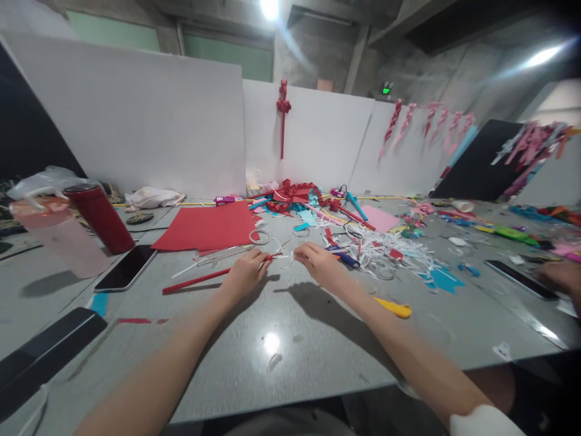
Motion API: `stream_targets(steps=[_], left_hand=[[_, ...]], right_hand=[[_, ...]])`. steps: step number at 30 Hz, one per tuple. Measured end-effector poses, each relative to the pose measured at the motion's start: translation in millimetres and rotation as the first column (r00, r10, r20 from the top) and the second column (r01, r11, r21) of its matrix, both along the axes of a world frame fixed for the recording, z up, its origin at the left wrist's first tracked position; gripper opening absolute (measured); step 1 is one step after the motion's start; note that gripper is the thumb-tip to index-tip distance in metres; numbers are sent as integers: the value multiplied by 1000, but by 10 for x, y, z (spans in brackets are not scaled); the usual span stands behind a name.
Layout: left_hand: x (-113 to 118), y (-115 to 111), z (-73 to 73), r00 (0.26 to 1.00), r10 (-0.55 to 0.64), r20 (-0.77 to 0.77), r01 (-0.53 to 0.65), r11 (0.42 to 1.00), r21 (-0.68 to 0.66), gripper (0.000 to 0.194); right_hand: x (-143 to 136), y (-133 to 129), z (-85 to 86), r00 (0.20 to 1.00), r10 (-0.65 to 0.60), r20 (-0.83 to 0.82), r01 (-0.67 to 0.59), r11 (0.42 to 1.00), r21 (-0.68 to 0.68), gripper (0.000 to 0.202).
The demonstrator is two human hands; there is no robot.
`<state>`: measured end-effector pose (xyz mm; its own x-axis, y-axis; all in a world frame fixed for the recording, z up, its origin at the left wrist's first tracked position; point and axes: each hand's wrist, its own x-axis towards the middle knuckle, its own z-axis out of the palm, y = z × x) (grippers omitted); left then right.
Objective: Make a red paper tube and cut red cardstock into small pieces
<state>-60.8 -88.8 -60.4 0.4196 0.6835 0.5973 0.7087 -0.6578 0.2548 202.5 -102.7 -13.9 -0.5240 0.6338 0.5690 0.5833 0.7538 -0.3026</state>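
My left hand (pixel 246 272) is closed around a thin red paper-wrapped stick (pixel 195 282). One end of the stick runs out to the left above the table; its narrow tip points right between my hands. Facing it, my right hand (pixel 315 261) is closed in a pinch at a thin whitish strand (pixel 287 261), too fine to make out well. The strand is close to the stick's tip; whether they touch I cannot tell. Just behind my left hand lie a coil of pale wire (pixel 259 236) and red paper sheets (pixel 206 225).
A pink bottle (pixel 59 233), a red flask (pixel 102 218) and a phone (pixel 127 269) are at the left. White paper scraps (pixel 385 245) spread behind my right arm, near a yellow-handled tool (pixel 394 307). Another person's hand (pixel 560 278) is at the far right, beside a second phone (pixel 520 278).
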Motion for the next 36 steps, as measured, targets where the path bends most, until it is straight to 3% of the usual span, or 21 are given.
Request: stream_targets(steps=[2,4,11,25,36], left_hand=[[43,-48,19,999,-34,-12,34,999,-4,25],[82,-86,31,998,-49,-34,49,999,-2,26],[184,-154,-13,995,-35,-95,33,999,-21,26],[240,-223,-9,993,-109,-46,104,990,-92,30],[286,-228,-95,995,-102,-12,101,989,-105,33]], right_hand=[[18,14,-64,995,-49,84,34,984,174,17],[40,8,-137,983,-100,156,56,962,267,17],[60,-76,-170,939,-200,279,82,920,384,18],[118,5,-270,976,-56,209,-15,947,320,14],[86,-55,-259,966,-75,249,-9,948,320,14]])
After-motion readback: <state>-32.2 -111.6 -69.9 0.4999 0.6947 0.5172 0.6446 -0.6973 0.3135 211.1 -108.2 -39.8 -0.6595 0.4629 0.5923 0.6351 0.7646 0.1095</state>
